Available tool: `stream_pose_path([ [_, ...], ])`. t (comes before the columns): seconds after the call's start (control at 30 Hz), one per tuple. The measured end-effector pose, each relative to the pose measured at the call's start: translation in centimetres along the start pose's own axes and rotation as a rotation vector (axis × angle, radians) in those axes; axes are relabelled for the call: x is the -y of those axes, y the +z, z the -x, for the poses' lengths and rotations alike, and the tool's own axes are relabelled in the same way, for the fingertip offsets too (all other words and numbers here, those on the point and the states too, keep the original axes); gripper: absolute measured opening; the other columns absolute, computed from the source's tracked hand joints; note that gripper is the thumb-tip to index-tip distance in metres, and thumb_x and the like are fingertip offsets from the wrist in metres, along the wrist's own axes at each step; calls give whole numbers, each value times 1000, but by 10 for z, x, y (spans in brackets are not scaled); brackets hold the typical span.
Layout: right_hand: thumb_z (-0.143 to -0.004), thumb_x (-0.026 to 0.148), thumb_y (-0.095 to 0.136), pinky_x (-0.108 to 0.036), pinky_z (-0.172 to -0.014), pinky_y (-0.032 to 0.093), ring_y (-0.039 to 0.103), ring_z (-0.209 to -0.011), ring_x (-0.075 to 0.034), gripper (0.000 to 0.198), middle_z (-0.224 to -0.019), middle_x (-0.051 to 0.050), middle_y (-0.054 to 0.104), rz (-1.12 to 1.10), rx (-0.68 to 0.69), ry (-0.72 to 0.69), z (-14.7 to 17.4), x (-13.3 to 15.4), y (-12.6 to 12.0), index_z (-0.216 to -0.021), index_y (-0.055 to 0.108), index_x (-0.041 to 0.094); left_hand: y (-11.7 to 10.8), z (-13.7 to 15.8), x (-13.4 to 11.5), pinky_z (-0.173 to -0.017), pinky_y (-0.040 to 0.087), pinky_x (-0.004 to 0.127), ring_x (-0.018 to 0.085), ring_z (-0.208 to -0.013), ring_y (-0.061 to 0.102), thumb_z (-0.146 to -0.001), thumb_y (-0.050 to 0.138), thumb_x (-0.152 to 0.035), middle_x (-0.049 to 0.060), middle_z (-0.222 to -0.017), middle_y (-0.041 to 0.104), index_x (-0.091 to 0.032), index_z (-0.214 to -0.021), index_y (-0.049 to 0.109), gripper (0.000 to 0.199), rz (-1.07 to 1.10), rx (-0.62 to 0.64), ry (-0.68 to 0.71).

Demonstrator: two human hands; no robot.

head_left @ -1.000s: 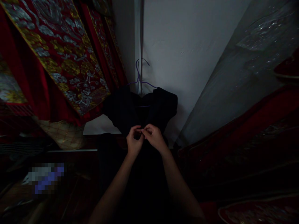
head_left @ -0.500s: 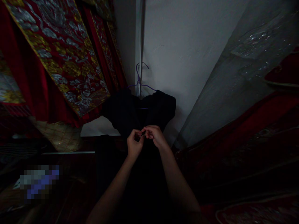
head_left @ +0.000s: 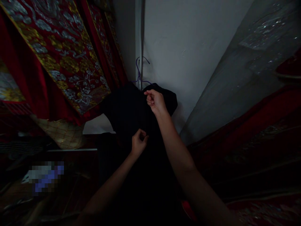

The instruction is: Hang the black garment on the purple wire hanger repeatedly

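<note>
A dark garment (head_left: 124,110) hangs from a thin purple hanger (head_left: 138,72) in dim light. At the garment's front, about halfway down, my left hand (head_left: 139,142) is closed in a pinch on the cloth. Higher up, close to the neckline, my right hand (head_left: 155,99) pinches the front edge. Whether a zipper pull or other small fastener sits between its fingertips is too dark to see. The two front edges lie together between my hands.
Red costumes with gold and silver embroidery (head_left: 70,62) hang at the left. A clear plastic cover (head_left: 235,69) drapes over red garments at the right. Behind the hanger stand a narrow vertical post (head_left: 138,31) and a pale wall (head_left: 183,37). A blurred patch (head_left: 45,177) lies lower left.
My right hand has moved up from beside my left hand to near the neckline. The V-shaped gap at the garment's front has closed. My left hand has stayed low.
</note>
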State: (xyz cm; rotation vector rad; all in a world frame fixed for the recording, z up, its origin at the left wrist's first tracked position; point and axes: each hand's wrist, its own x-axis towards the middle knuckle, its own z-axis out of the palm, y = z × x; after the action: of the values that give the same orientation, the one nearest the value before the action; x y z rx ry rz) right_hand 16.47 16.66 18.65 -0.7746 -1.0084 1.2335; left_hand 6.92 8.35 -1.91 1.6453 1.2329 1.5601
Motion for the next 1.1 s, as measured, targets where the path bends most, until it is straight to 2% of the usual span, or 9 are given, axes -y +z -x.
stream_pose_path([
  [0.13,-82,22,58,-21,-39,17,30,-37,-5,21,-42,7,44,52,26,-163,21,2,-3,-63,63,15,-19,-35,-34,-72,49,27,16,-78,64,-79,75,-21,3,-86,68,-20,-102,62,27,30,16,81],
  [0.2,-80,24,60,-21,-39,19,36,-38,-5,20,-43,6,47,101,29,-251,28,4,-5,-63,64,16,-30,-63,-67,-78,51,28,16,-86,65,-86,71,-27,6,-101,69,-20,-116,59,33,96,-64,230],
  [0.27,-80,25,60,-20,-40,22,40,-39,-5,19,-46,5,50,152,35,-335,30,8,-6,-63,64,16,-40,-94,-101,-80,51,28,16,-89,65,-94,63,-31,6,-103,68,-22,-129,56,37,70,-86,415],
  [0.33,-80,26,60,-20,-42,25,42,-40,-6,19,-48,5,51,196,55,-422,29,13,-6,-63,64,17,-48,-121,-130,-79,50,27,15,-86,64,-98,58,-32,5,-102,68,-22,-128,60,32,-36,-66,571],
  [0.43,-81,26,59,-21,-44,27,39,-42,-6,22,-48,6,47,259,63,-514,25,15,-6,-61,61,18,-56,-143,-153,-74,48,27,16,-81,63,-99,57,-29,5,-93,70,-19,-103,69,17,-232,-61,717],
  [0.5,-82,27,59,-22,-47,27,38,-45,-7,25,-48,6,44,299,46,-525,22,12,-6,-59,58,19,-59,-147,-157,-74,47,28,16,-79,63,-99,57,-26,5,-88,69,-18,-93,69,16,-344,-97,766],
  [0.73,-81,29,58,-24,-50,26,36,-50,-8,26,-51,6,41,357,-4,-522,14,-16,-6,-57,56,19,-57,-148,-151,-85,43,37,22,-87,62,-96,58,-24,5,-86,70,-19,-88,67,13,-554,-262,801],
  [0.93,-78,30,61,-23,-46,24,33,-47,-7,26,-48,7,39,364,-7,-408,14,-24,-12,-56,55,19,-49,-146,-141,-87,40,38,21,-84,61,-96,59,-26,3,-81,68,-20,-86,67,15,-473,-341,734],
  [1.1,-79,27,61,-22,-40,18,26,-41,-5,22,-46,9,34,210,50,-220,10,-22,-7,-59,55,19,-44,-144,-135,-83,42,36,19,-81,60,-97,58,-28,2,-79,67,-20,-82,66,19,-395,-399,703],
])
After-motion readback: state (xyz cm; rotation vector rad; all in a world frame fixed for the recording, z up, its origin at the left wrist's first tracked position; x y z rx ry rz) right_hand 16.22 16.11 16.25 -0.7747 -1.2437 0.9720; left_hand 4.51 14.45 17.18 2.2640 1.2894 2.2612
